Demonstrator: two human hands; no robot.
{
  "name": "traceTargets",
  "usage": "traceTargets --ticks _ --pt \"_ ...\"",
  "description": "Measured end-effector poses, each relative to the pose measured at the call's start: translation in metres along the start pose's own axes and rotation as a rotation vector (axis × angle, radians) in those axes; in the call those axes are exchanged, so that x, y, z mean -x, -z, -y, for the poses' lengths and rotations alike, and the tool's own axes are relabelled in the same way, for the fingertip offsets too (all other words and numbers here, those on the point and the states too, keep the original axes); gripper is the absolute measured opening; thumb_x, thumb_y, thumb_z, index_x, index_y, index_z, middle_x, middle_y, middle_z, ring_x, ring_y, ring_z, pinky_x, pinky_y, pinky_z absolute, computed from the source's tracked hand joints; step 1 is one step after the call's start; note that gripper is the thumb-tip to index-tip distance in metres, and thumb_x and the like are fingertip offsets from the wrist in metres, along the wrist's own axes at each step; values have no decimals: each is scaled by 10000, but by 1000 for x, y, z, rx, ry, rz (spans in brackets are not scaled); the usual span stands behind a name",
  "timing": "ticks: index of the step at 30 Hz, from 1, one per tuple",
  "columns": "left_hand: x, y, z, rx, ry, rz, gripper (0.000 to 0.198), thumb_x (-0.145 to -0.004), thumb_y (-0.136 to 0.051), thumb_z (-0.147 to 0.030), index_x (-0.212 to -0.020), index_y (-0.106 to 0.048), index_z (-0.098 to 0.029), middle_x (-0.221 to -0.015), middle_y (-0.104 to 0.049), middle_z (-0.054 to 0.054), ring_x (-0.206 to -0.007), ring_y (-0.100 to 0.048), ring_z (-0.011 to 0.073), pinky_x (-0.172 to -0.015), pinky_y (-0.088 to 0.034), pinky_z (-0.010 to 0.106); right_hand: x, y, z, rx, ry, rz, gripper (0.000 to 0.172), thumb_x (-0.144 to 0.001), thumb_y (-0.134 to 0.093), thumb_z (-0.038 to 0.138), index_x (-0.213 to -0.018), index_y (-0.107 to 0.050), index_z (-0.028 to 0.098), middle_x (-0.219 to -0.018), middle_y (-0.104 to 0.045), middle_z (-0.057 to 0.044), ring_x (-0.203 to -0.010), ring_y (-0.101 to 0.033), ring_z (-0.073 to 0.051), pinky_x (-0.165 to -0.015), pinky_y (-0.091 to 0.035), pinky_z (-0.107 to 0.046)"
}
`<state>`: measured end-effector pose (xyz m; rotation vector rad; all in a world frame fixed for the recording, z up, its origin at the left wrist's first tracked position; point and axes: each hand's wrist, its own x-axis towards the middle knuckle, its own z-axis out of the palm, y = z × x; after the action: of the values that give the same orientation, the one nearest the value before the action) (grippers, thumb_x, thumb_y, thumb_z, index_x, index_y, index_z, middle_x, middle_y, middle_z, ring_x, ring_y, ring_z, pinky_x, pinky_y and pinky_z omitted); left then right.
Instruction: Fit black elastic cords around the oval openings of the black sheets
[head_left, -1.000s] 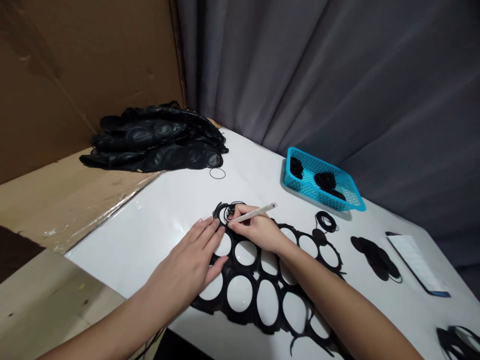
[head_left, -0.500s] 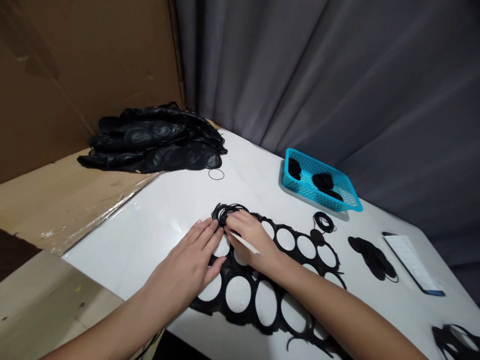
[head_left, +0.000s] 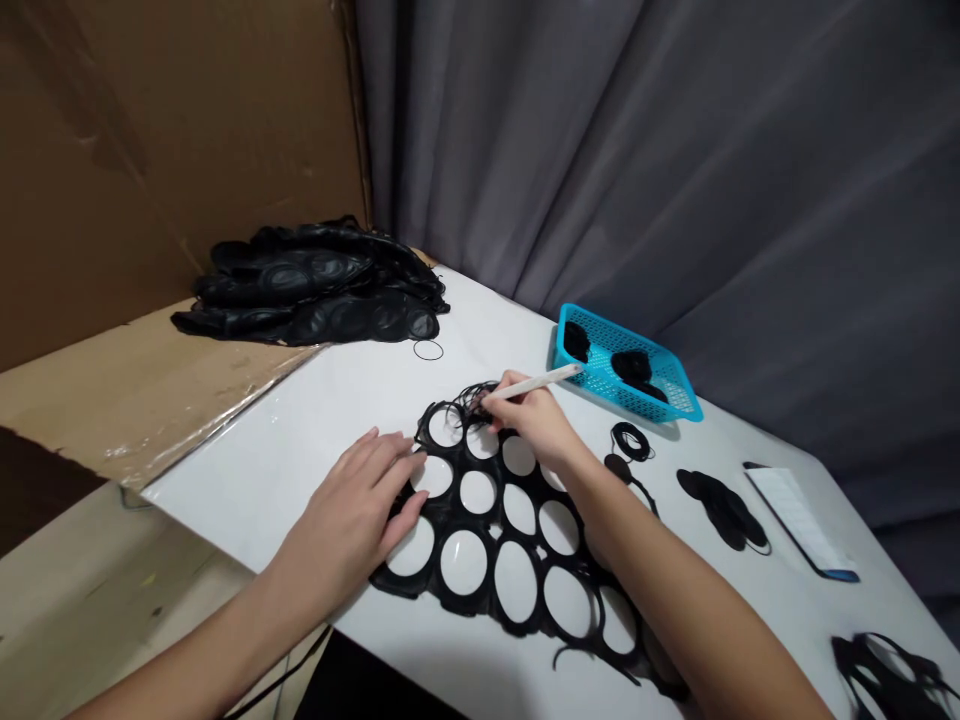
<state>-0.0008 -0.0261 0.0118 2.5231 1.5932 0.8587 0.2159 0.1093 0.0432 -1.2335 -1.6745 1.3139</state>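
A black rubbery sheet (head_left: 450, 512) with rows of round holes lies on the white table. My left hand (head_left: 356, 500) rests on its left edge, palm down with the fingers spread. In my right hand (head_left: 536, 415) is a slim white stick-shaped tool (head_left: 544, 381), its rear end pointing up and to the right. The fingers pinch it near the sheet's far edge, beside a tangle of thin black rings (head_left: 471, 397). The tool's tip is hidden among the fingers and rings; whether they also grip some rings I cannot tell.
A blue basket (head_left: 679, 400) holds black bundles. To the right lie a coil of black rings (head_left: 630, 442), black oval pieces (head_left: 721, 508), a phone-like device (head_left: 802, 520) and a cut black scrap (head_left: 892, 675). Black sheets (head_left: 315, 290) are piled by the cardboard (head_left: 180, 120).
My right hand has moved up and right, and the white tool has swung to point its rear end toward the basket. The ring bunch has shifted with it. My left hand has slid slightly left.
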Motion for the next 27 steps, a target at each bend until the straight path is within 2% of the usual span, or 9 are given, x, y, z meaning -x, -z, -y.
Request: traceTargets --ticks 2,5,8,10,14,17,20,24,27 --pt "10 4 -4 12 -30 13 236 -1004 -508 -296 -1130 -654 -160 -1168 -640 96 -1144 -607 245 -1165 -359 490 15 -17 -2 -107 -86 147 223 -757 -670 280 -706 -465 208 -740 -642 17 -535 -610 -127 -539 -420 -249" --pt "29 3 -12 -12 -72 17 252 -999 -520 -249 -1198 -643 -157 -1218 -641 97 -1194 -592 245 -1182 -340 476 36 -34 -3 -112 -122 260 196 -788 -649 259 -739 -465 210 -745 -635 33 -548 -630 -121 -520 -395 -224" --pt "43 2 -19 -34 -82 8 304 -999 -517 -244 -1281 -600 -164 -1336 -608 106 -1275 -551 266 -1184 -337 482 49 -40 -2 -45 -81 303 185 -814 -627 237 -746 -456 217 -743 -627 38 -607 -643 -132 -556 -406 -234" --pt "45 5 -23 19 -37 5 313 -1000 -518 -270 -1295 -575 -183 -1381 -583 107 -1296 -537 277 -1166 -361 490 52 -41 1 1 -30 287 186 -817 -629 228 -731 -465 215 -758 -636 28 -678 -632 -141 -619 -426 -251" --pt "22 18 -24 322 241 41 376 -971 -575 -372 -1313 -502 -232 -1324 -596 96 -1202 -593 268 -993 -513 434 55 -42 12 -70 -2 278 193 -816 -652 248 -720 -487 213 -743 -622 25 -725 -577 -145 -655 -413 -260" --pt "-6 27 -19 581 385 33 357 -928 -627 -360 -1244 -502 -252 -1087 -666 34 -1003 -653 223 -871 -534 373 57 -41 24 -141 -10 304 213 -816 -672 262 -719 -488 214 -647 -569 47 -665 -538 -134 -618 -381 -250" --pt "-28 32 -10 772 403 53 307 -910 -610 -292 -1200 -525 -243 -875 -638 -14 -843 -636 182 -809 -504 336 59 -37 32 -254 -36 300 246 -790 -723 275 -713 -499 208 -622 -558 52 -618 -523 -119 -582 -363 -239" --pt "-40 35 3 1006 385 209 380 -901 -599 -283 -1266 -512 -222 -828 -601 -17 -791 -600 171 -745 -475 314 57 -28 31 -481 -148 256 375 -685 -833 280 -647 -469 197 -618 -548 55 -551 -495 -85 -536 -352 -219" --pt "-41 36 9 961 377 258 417 -899 -588 -282 -1302 -502 -218 -823 -582 -23 -759 -572 160 -714 -449 296 58 -22 26 -626 -220 272 406 -654 -866 266 -647 -467 192 -724 -604 19 -612 -547 -89 -520 -363 -200"
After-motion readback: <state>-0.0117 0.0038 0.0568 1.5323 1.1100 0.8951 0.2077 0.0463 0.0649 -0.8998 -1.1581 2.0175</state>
